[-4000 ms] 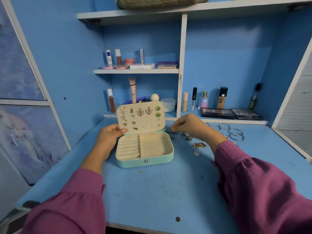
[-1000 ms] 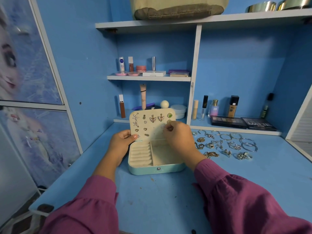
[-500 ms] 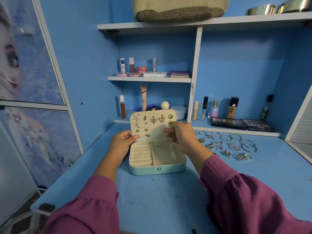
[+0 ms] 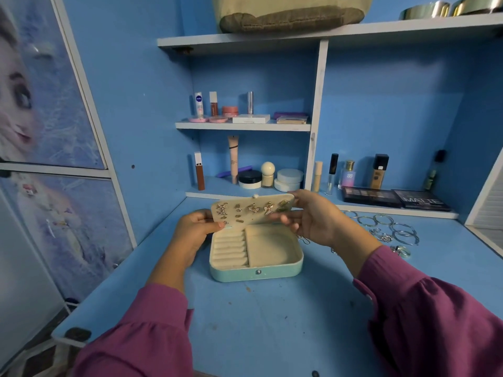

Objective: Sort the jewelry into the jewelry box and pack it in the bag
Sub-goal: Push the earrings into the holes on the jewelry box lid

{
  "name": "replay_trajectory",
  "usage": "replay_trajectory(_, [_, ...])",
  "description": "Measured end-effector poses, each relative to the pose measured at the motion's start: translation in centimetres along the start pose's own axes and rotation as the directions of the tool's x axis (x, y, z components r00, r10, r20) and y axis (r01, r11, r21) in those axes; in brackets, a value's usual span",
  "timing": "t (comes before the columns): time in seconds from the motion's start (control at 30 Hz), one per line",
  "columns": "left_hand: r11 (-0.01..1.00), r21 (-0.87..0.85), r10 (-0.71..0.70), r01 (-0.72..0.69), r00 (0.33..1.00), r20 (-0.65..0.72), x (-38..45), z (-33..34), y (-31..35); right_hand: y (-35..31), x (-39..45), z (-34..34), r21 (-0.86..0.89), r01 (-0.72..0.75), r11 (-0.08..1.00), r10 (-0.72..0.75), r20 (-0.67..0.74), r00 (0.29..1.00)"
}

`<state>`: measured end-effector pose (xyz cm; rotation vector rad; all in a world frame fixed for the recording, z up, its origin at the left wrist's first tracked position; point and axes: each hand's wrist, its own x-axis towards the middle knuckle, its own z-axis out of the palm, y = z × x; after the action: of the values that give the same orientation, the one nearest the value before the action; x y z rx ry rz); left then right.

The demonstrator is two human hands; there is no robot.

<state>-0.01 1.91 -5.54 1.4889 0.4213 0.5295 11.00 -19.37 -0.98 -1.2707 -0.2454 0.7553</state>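
You have tipped the lid [image 4: 253, 212] forward over the box [image 4: 255, 272]; a second ago it stood upright. Your left hand [image 4: 190, 232] pinches its left corner, your right hand [image 4: 310, 219] grips its right edge. Rings and bangles [image 4: 392, 229] lie right of the box, unsorted, so closing looks premature.
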Motion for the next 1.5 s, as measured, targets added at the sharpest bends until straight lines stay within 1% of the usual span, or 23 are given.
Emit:
replay_trajectory(0.1, [1.000,0.000,0.004,-0.004,1.000,-0.003,-0.1,0.0,0.3,-0.2,0.0,-0.9,0.001,-0.048,0.999,0.048,0.091,0.995])
replay_trajectory(0.2, [0.999,0.022,0.023,-0.023,1.000,-0.001,-0.1,-0.1,0.4,-0.2,0.1,-1.3,0.016,-0.067,0.998,0.063,0.152,0.986])
replay_trajectory(0.37, [0.994,0.076,0.073,-0.072,0.997,-0.007,0.2,-0.3,0.4,-0.1,0.2,-1.7,0.030,-0.082,0.996,0.075,0.200,0.977])
replay_trajectory(0.53, [0.985,0.158,0.080,-0.067,0.994,-0.080,0.3,-0.4,0.7,0.2,0.6,-2.2,-0.011,-0.110,0.994,0.110,0.231,0.967])
replay_trajectory(0.6, [0.972,0.202,0.146,-0.122,0.983,-0.108,-0.3,0.4,1.5,0.3,0.7,-2.4,-0.043,-0.116,0.992,0.123,0.230,0.965])
replay_trajectory(0.67, [0.942,0.221,0.286,-0.251,0.947,-0.147,-0.9,1.6,2.4,0.3,0.8,-2.5,-0.070,-0.114,0.991,0.127,0.224,0.966])
replay_trajectory(0.7, [0.910,0.240,0.381,-0.339,0.911,-0.158,-1.2,2.1,2.7,0.4,0.8,-2.6,-0.080,-0.111,0.991,0.126,0.220,0.967])
replay_trajectory(0.73, [0.858,0.270,0.488,-0.436,0.857,-0.167,-1.6,2.8,3.0,0.4,0.9,-2.7,-0.083,-0.107,0.991,0.122,0.216,0.969])
replay_trajectory(0.77, [0.786,0.315,0.597,-0.532,0.784,-0.167,-2.2,3.6,3.2,0.5,1.0,-2.7,-0.080,-0.104,0.991,0.119,0.215,0.969])
replay_trajectory(0.8, [0.687,0.374,0.707,-0.623,0.692,-0.147,-3.0,4.5,3.5,0.5,1.1,-2.8,-0.077,-0.102,0.992,0.116,0.212,0.970])
replay_trajectory(0.83, [0.563,0.432,0.805,-0.705,0.586,-0.092,-4.0,5.5,3.7,0.5,1.1,-2.8,-0.080,-0.099,0.992,0.114,0.211,0.971])
replay_trajectory(0.87, [0.418,0.479,0.879,-0.772,0.477,0.002,-5.0,6.6,4.0,0.5,1.2,-2.8,-0.086,-0.094,0.992,0.111,0.212,0.971])
replay_trajectory(0.9, [0.271,0.502,0.918,-0.821,0.377,0.121,-6.0,7.7,4.0,0.5,1.1,-2.8,-0.088,-0.089,0.992,0.106,0.220,0.970])
replay_trajectory(0.93, [0.143,0.504,0.920,-0.852,0.302,0.250,-6.8,8.8,3.9,0.6,1.3,-2.9,-0.091,-0.081,0.993,0.100,0.222,0.970])
replay_trajectory(0.97, [0.047,0.492,0.891,-0.869,0.259,0.373,-7.4,9.8,3.5,0.7,1.3,-3.0,-0.098,-0.076,0.992,0.096,0.211,0.973])
replay_trajectory(1.0, [-0.015,0.483,0.841,-0.875,0.251,0.480,-7.7,10.5,2.8,0.8,1.3,-3.1,-0.101,-0.077,0.992,0.096,0.201,0.975])
replay_trajectory(1.03, [-0.060,0.489,0.784,-0.870,0.262,0.563,-7.7,11.1,2.0,0.9,1.3,-3.1,-0.100,-0.080,0.992,0.098,0.195,0.976])
replay_trajectory(1.07, [-0.100,0.515,0.726,-0.851,0.292,0.622,-7.6,11.6,1.2,1.0,1.5,-3.2,-0.093,-0.087,0.992,0.104,0.206,0.973])
replay_trajectory(1.13, [-0.200,0.588,0.615,-0.784,0.366,0.698,-7.1,12.2,-0.4,1.1,2.1,-3.1,-0.079,-0.101,0.992,0.116,0.227,0.967])
replay_trajectory(1.2, [-0.299,0.625,0.548,-0.721,0.407,0.731,-6.7,12.8,-1.4,1.4,2.7,-3.2,-0.068,-0.110,0.992,0.123,0.228,0.966])
replay_trajectory(1.27, [-0.325,0.652,0.508,-0.685,0.456,0.731,-6.7,13.3,-1.7,1.6,3.1,-3.4,-0.076,-0.097,0.992,0.113,0.235,0.965])
replay_trajectory(1.33, [-0.311,0.675,0.480,-0.669,0.503,0.719,-6.8,13.9,-1.9,1.3,2.9,-3.4,-0.083,-0.100,0.991,0.118,0.244,0.963])
replay_trajectory(1.5, [-0.302,0.706,0.466,-0.640,0.547,0.695,-7.2,14.2,-1.8,1.3,2.9,-3.7,-0.063,-0.097,0.993,0.111,0.269,0.957])
